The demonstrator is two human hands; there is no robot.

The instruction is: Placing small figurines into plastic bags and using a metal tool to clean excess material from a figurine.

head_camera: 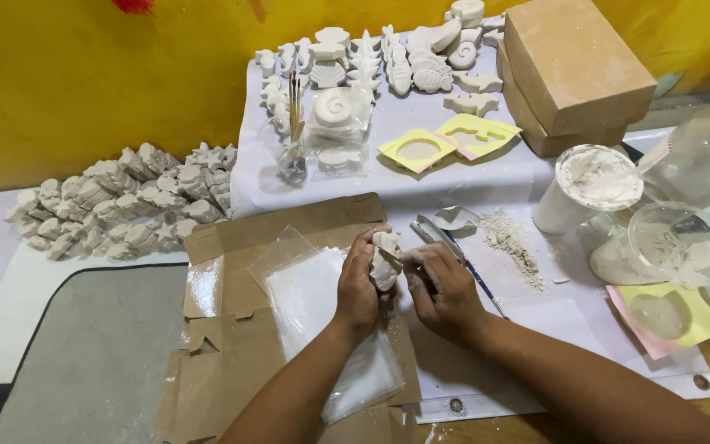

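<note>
My left hand (pixel 361 284) grips a small white plaster figure (pixel 384 261) from the left side, holding it above a stack of clear plastic bags (pixel 322 312). On the figure's right edge my right hand (pixel 441 288) presses with thumb and fingers. Both hands are dusted with white powder. The bags lie on a flattened brown cardboard sheet (pixel 240 362). Just behind my right hand a metal scraper with a dark handle (pixel 445 238) lies on the white sheet.
Several white plaster castings (pixel 125 201) are heaped at left, more (pixel 396 57) at the back. Yellow moulds (pixel 445 140), (pixel 671 316), brown boxes (pixel 573 70), a white powder cup (pixel 589 185), a clear bowl (pixel 680 242) and spilled powder (pixel 515 242) fill the right.
</note>
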